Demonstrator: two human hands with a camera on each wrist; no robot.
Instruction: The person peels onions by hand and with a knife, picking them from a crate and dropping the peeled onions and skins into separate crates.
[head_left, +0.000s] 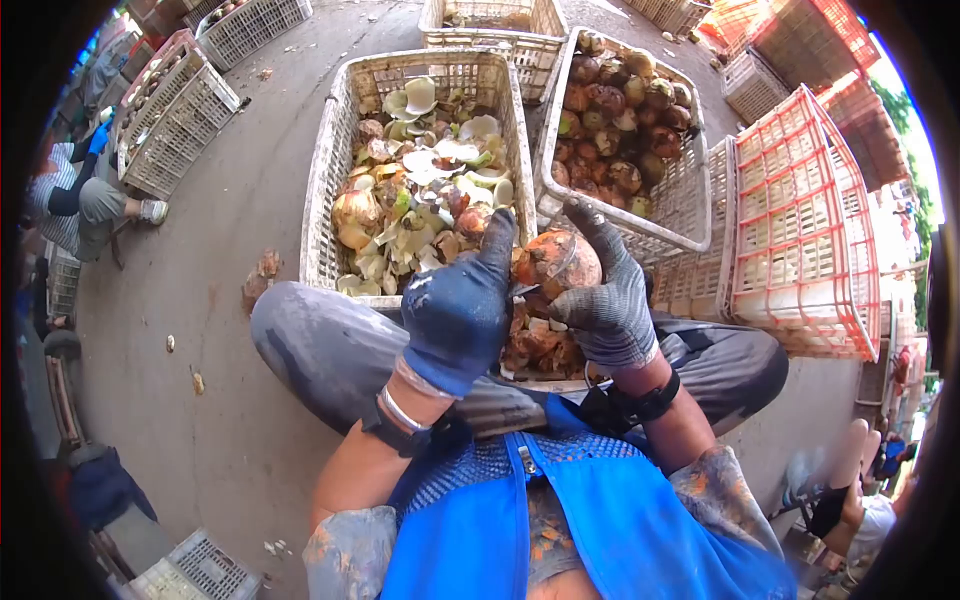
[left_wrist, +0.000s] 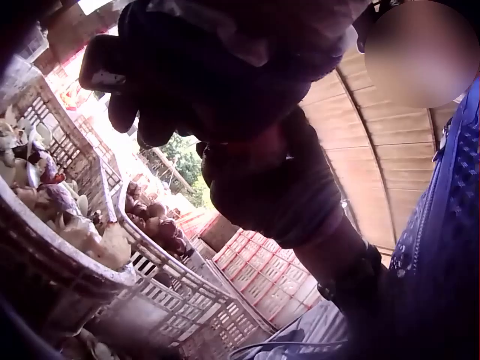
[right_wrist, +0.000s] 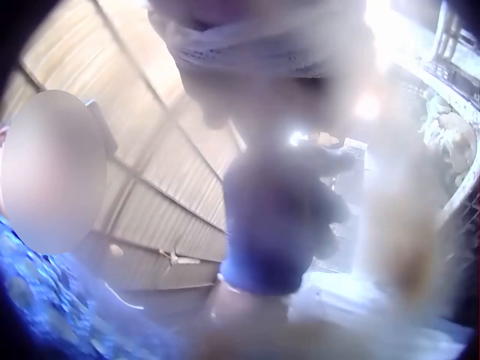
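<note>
My right hand (head_left: 617,312), in a worn grey glove, grips a round onion (head_left: 562,262) with brown-orange papery skin, thumb and fingers spread about it. Close against the onion's left side is my left hand (head_left: 455,320), in a dark blue glove, its fingers curled and thumb pointing up. A short thin blade (head_left: 521,289), seemingly of a small knife, shows beside the left hand; its handle is hidden in the fist. The left wrist view shows both hands as dark shapes close together. Blurred in the right wrist view is the blue-gloved left hand.
A crate (head_left: 318,200) of onion peelings and several onions stands ahead, and a crate (head_left: 700,215) of dark-skinned onions at its right. More skins lie between the knees. Red-edged stacked crates (head_left: 805,225) rise on the right. Another person (head_left: 75,195) sits far left.
</note>
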